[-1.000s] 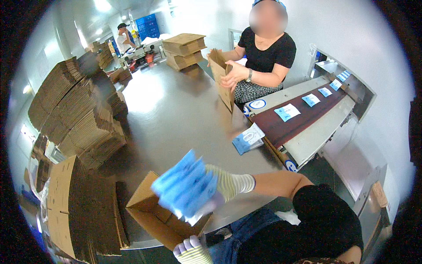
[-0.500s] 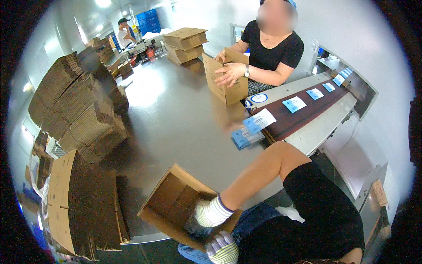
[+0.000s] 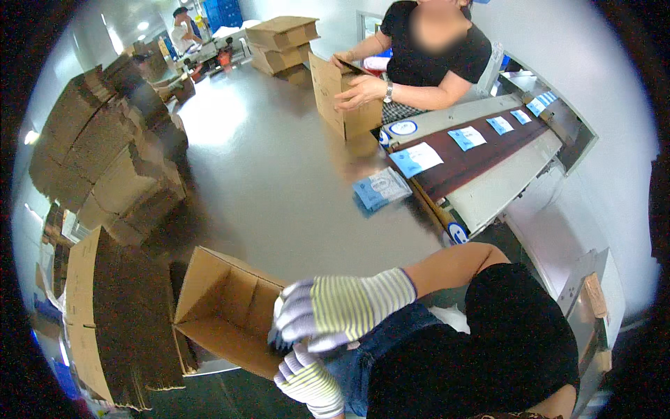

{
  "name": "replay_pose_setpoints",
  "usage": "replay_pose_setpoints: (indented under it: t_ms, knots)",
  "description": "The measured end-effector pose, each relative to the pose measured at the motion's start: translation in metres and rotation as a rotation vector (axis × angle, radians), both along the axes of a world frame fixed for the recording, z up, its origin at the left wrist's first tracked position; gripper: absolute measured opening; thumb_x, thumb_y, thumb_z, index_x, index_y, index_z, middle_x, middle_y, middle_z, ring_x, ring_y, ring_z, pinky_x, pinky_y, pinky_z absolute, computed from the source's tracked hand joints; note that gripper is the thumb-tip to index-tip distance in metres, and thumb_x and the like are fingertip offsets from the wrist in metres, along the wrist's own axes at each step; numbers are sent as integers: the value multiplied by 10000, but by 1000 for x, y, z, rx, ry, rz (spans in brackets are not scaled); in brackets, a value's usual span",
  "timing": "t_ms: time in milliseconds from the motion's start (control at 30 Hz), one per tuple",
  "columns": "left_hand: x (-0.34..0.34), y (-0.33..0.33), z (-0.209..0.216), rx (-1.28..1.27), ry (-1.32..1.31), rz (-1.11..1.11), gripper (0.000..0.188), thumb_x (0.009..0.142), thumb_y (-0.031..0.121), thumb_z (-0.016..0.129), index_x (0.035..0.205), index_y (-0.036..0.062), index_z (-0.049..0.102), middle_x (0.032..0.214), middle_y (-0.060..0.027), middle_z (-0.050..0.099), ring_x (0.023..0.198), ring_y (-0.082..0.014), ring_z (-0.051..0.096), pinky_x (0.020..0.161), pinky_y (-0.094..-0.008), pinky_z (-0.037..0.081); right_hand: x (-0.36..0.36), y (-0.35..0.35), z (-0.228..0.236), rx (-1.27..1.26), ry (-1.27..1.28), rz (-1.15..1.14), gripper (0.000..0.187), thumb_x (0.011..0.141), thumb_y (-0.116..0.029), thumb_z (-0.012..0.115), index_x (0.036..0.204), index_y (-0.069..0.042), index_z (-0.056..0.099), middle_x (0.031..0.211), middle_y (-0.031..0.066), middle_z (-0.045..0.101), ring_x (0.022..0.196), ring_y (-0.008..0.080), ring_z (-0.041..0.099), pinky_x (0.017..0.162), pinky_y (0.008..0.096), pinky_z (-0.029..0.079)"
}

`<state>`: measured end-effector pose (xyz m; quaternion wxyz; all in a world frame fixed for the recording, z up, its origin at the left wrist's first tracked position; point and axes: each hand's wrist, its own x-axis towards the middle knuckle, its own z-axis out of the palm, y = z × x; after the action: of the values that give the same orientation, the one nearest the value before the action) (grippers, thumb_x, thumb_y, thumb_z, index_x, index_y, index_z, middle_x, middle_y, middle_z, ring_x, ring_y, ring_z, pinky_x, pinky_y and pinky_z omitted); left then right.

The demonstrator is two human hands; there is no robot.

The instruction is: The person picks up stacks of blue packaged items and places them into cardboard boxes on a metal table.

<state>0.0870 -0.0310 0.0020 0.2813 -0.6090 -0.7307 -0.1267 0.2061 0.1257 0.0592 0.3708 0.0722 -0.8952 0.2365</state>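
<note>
An opened cardboard box (image 3: 230, 307) lies tilted at the table's near edge, its opening facing up toward me. My right hand (image 3: 338, 307), in a striped white-and-yellow glove, is bent over the box's right side with its fingers curled down. Bits of white and dark blue show beside its fingertips; what it grips is hidden. Below it my left hand (image 3: 310, 384), gloved alike, is closed at the box's lower right edge, its fingertips partly covered. A small stack of blue-and-white packets (image 3: 382, 188) lies on the table by the conveyor's end.
The conveyor belt (image 3: 474, 157) carries several blue-and-white packets from a wall opening. Across the metal table (image 3: 279, 209) a person in black handles another carton (image 3: 342, 98). Flattened cartons stand stacked on the left (image 3: 125, 307), and more lie at the back (image 3: 279, 42). Another person is far off.
My right hand has come up out of the box to its right side. The box and my left hand have shifted left in view. The packets on the belt have moved nearer.
</note>
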Motion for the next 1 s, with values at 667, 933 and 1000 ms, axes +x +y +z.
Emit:
replay_pose_setpoints:
  t_ms: [667, 933, 1000]
  knots:
    - [6, 17, -9, 58, -15, -20, 349, 743, 187, 716, 1028, 91, 540, 688, -41, 502, 590, -218, 500, 596, -373, 366, 191, 266, -88, 107, -839, -771, 426, 780, -222, 648, 1150, -22, 580, 1090, 177, 616, 974, 348, 590, 834, 397, 490]
    - [0, 15, -7, 68, 9, 19, 326, 795, 247, 667, 1040, 76, 535, 668, -39, 475, 580, -218, 488, 580, -375, 357, 149, 286, -95, -158, -1630, -540, 421, 748, -304, 669, 1045, -6, 647, 935, 152, 683, 847, 253, 642, 751, 395, 496]
    - [5, 16, -4, 38, -41, 13, 333, 791, 251, 670, 1042, 78, 536, 670, -36, 471, 574, -214, 482, 582, -372, 351, 149, 245, -74, -436, -1582, -641, 388, 695, -332, 720, 920, -18, 687, 879, 134, 691, 804, 249, 642, 723, 379, 498]
